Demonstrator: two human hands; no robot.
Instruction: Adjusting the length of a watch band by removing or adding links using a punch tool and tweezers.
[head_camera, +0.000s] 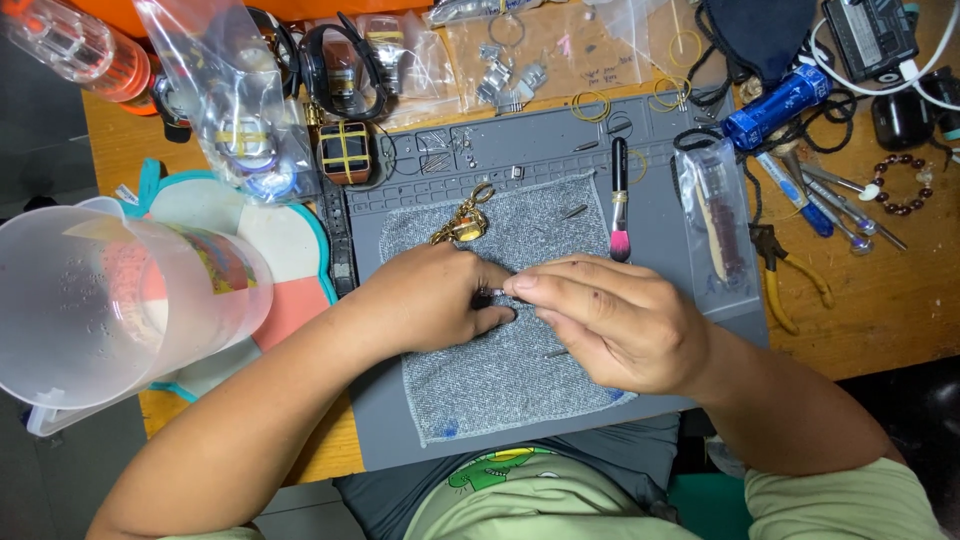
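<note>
Grey terry cloth (500, 380) lies under both your hands. Your left hand (425, 300) and right hand (610, 320) meet over its middle, fingertips pinching a tiny metal part (490, 293) between them. At the cloth's upper edge lies a gold watch (462, 222); a pink-tipped brush (619, 200) rests at its upper right.

One view only, from the camera on my head. It looks almost straight down over my chest onto the desk (900, 300), top edge of frame being the far side. Close range: my forearms enter from the bottom corners and my hands (540, 310) meet near centre, over the grey mat (560, 150). Frame cuts the jug (110, 300) at left and the clutter at the far and right edges. No second view to overlap with.
</note>
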